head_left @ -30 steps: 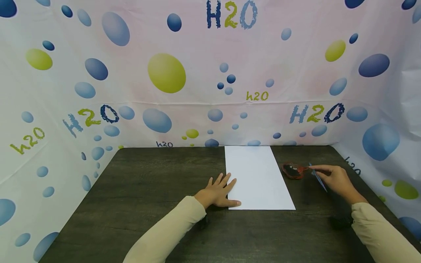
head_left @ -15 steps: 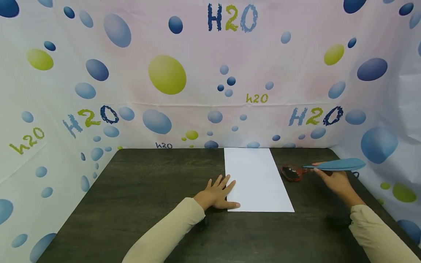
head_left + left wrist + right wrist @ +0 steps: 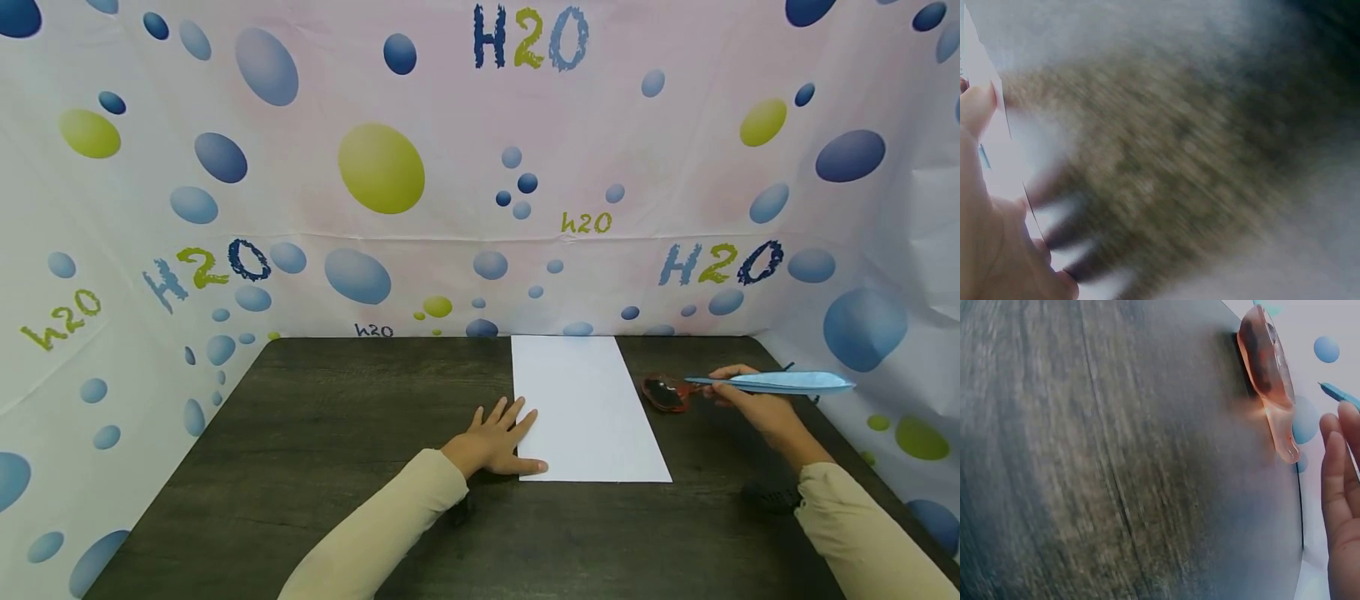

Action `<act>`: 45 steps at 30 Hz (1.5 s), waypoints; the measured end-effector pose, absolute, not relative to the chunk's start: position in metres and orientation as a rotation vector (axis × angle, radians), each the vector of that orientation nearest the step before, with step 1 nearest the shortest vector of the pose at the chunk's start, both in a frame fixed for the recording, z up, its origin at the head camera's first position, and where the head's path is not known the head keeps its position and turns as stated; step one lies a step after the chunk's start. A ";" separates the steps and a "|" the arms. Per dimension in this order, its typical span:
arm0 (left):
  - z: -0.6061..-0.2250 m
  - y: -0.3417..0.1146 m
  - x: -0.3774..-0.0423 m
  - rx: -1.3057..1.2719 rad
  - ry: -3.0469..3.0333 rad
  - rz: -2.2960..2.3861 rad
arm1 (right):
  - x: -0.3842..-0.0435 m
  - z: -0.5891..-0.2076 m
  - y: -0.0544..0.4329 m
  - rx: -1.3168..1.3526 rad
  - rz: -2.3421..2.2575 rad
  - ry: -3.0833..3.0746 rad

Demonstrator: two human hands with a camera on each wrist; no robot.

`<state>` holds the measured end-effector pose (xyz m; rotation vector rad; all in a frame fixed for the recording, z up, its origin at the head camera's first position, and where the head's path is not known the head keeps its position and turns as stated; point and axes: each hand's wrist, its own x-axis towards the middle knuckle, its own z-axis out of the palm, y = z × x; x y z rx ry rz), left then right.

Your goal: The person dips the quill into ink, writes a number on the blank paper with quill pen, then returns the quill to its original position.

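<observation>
My left hand (image 3: 491,442) rests with spread fingers on the left edge of a white sheet of paper (image 3: 592,417). The left wrist view shows the fingers (image 3: 979,106) of that hand over the paper's edge. At the right, my right hand (image 3: 753,408) pinches a slim blue feather-shaped pen (image 3: 795,382) near its thin end. It lies nearly level, tip to the left and broad blade to the right. In the right wrist view, the pointed tip of the pen (image 3: 1333,392) shows beyond the fingers (image 3: 1335,469).
A translucent orange-red object with a dark middle (image 3: 666,393) lies between the paper and my right hand, a narrow end toward the hand. The dark wooden table (image 3: 360,417) meets a bubble-printed backdrop (image 3: 465,108) behind and at both sides.
My right hand has raised and turned the feather pen from a downward slant to nearly level, its blade now pointing right. The left hand and the paper stay in place.
</observation>
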<state>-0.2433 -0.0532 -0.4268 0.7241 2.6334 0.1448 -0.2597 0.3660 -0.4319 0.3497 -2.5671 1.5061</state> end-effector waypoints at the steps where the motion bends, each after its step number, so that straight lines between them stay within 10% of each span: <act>1: -0.427 -0.053 -0.243 0.725 2.634 0.145 | -0.260 -0.431 0.366 0.372 1.522 -2.579; 45: -0.430 -0.053 -0.246 0.732 2.629 0.153 | -0.274 -0.426 0.346 0.171 1.318 -2.946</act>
